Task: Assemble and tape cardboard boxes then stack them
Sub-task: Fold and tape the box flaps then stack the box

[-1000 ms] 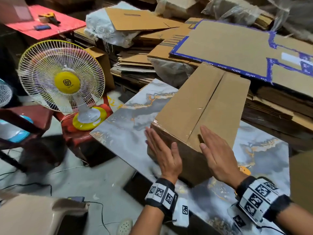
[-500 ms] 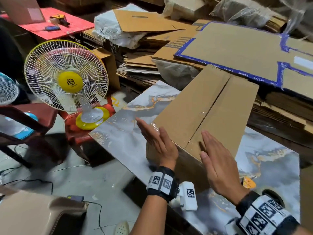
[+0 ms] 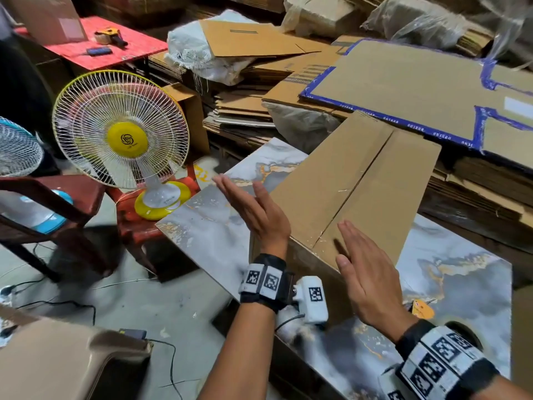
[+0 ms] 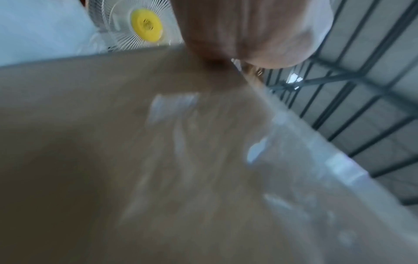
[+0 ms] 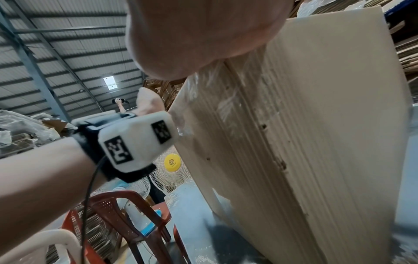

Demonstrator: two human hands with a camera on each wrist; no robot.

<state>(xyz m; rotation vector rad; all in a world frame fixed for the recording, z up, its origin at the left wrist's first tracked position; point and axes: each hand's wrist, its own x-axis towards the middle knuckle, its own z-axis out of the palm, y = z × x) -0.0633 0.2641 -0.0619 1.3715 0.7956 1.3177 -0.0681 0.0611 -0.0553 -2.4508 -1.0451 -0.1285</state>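
A closed brown cardboard box [image 3: 354, 180] lies on the marble-patterned table [image 3: 213, 235], its top seam running away from me under clear tape. My left hand [image 3: 251, 209] is flat, fingers straight, against the box's near left corner. My right hand [image 3: 366, 275] is flat and straight too, over the near end of the right top flap. The right wrist view shows the box's near face [image 5: 294, 142] with clear tape at its top edge. The left wrist view is blurred, showing the cardboard [image 4: 135, 160] close up.
A white and yellow fan [image 3: 121, 134] stands on a red stool left of the table. Flat cardboard sheets [image 3: 403, 85] are piled behind the box. A tape dispenser [image 3: 111, 36] lies on a red table [image 3: 129, 50] at the back left. A chair [image 3: 57, 356] sits near left.
My left hand has slid from the box's near face up and left to its left corner. The right hand stays flat on the near end of the top.
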